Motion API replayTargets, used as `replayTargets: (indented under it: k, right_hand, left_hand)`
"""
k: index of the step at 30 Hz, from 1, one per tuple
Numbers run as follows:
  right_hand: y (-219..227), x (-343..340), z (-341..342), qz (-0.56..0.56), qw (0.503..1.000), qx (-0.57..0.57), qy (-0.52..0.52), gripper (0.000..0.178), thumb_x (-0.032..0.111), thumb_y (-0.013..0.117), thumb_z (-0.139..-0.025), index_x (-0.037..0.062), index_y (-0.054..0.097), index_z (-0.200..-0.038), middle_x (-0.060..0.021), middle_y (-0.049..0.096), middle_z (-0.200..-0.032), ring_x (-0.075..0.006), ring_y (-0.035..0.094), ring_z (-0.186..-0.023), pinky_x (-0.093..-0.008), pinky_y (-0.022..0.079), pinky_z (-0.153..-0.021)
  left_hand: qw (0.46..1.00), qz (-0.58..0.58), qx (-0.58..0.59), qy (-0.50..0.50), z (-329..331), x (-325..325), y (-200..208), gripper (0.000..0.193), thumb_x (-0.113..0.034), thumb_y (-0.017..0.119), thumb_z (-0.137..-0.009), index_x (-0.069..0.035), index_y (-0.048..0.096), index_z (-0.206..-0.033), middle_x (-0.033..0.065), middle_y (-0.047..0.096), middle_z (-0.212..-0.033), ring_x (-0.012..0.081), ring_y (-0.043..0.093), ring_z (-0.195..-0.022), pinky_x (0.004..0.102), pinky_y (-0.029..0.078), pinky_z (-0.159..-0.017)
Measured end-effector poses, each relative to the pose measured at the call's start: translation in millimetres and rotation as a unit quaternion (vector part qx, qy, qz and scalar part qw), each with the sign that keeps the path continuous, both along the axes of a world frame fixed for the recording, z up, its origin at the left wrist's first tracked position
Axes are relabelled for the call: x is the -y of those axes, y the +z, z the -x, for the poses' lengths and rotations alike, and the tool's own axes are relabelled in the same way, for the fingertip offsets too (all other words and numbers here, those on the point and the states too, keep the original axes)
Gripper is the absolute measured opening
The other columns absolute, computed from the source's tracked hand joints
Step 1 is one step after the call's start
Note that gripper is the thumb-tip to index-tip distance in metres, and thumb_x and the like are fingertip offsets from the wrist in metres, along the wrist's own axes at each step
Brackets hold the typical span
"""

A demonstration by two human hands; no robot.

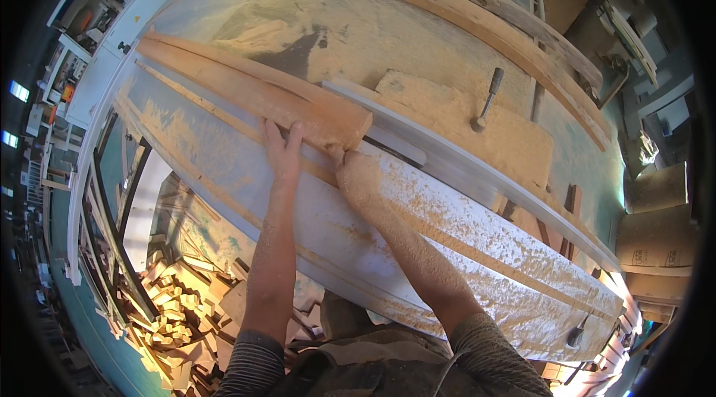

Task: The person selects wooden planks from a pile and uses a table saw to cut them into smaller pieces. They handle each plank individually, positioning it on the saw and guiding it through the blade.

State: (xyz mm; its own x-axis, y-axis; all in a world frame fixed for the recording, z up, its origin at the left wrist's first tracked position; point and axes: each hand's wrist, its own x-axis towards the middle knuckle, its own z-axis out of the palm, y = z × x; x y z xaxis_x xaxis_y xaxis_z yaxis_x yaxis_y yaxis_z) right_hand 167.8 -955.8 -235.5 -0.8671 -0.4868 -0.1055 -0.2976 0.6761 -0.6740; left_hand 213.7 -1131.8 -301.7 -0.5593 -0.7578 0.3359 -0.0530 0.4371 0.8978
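Observation:
A long wooden board lies slantwise on the metal bed of a woodworking machine, beside its straight metal fence. My left hand reaches the board's near edge, thumb and a finger stretched apart and touching the wood. At the board's right end, my right hand is closed, its fingers bent against the near corner. Part of those fingers is hidden by the hand itself. Sawdust coats my right forearm and the bed around it.
A dark-handled lever stands beyond the fence in sawdust. Long planks lie along the far side. Wood offcuts are heaped below left, near a dark metal frame. Cardboard boxes stand at right.

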Motion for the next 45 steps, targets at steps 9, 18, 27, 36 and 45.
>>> replayTargets:
  k: [9, 18, 27, 36, 45]
  right_hand:
    - [-6, 22, 0, 0.002, 1.000, 0.002, 0.009, 0.070, 0.056, 0.045, -0.102, -0.0054, 0.073, -0.084, -0.0331, 0.068, -0.084, -0.0495, 0.069, -0.085, -0.0554, 0.052, -0.080]
    - [-15, 50, 1, -0.030, 0.999, 0.008, 0.017, 0.062, 0.052, 0.044, -0.103, -0.0005, 0.074, -0.092, -0.0318, 0.069, -0.089, -0.0489, 0.069, -0.088, -0.0553, 0.053, -0.082]
    - [-7, 66, -3, -0.023, 0.998, -0.013, 0.054, 0.050, 0.049, 0.041, -0.105, 0.0100, 0.072, -0.105, -0.0286, 0.070, -0.095, -0.0493, 0.068, -0.089, -0.0552, 0.052, -0.083]
    - [-26, 111, -3, -0.026, 0.999, -0.016, -0.029, 0.058, 0.052, 0.042, -0.104, 0.0031, 0.073, -0.097, -0.0315, 0.070, -0.093, -0.0489, 0.068, -0.090, -0.0566, 0.053, -0.082]
    - [126, 100, -64, -0.012, 0.994, -0.085, 0.067, 0.044, 0.038, 0.063, -0.098, -0.0012, 0.068, -0.080, -0.0273, 0.062, -0.066, -0.0445, 0.066, -0.066, -0.0511, 0.051, -0.060]
  left_hand:
    - [1.000, 0.004, -0.010, 0.008, 0, 20, -1, 0.084, -0.043, 0.068, -0.094, 0.012, 0.034, -0.147, 0.0364, 0.023, -0.159, 0.0490, 0.024, -0.148, 0.0487, 0.023, -0.121]
    - [0.999, -0.005, -0.031, 0.022, 1, 45, -11, 0.083, -0.043, 0.069, -0.094, 0.014, 0.036, -0.144, 0.0365, 0.025, -0.158, 0.0488, 0.030, -0.144, 0.0475, 0.024, -0.120]
    - [0.999, -0.017, -0.032, 0.010, 1, 67, -14, 0.083, -0.042, 0.069, -0.093, 0.014, 0.036, -0.145, 0.0371, 0.026, -0.157, 0.0494, 0.027, -0.146, 0.0479, 0.023, -0.121]
    - [1.000, 0.011, -0.012, 0.005, -2, 101, 2, 0.081, -0.041, 0.069, -0.093, 0.015, 0.038, -0.143, 0.0391, 0.026, -0.157, 0.0510, 0.025, -0.147, 0.0491, 0.022, -0.121]
    - [1.000, -0.013, 0.018, 0.005, -36, 135, -6, 0.071, -0.038, 0.069, -0.093, 0.015, 0.045, -0.136, 0.0392, 0.036, -0.151, 0.0536, 0.032, -0.141, 0.0562, 0.024, -0.120]
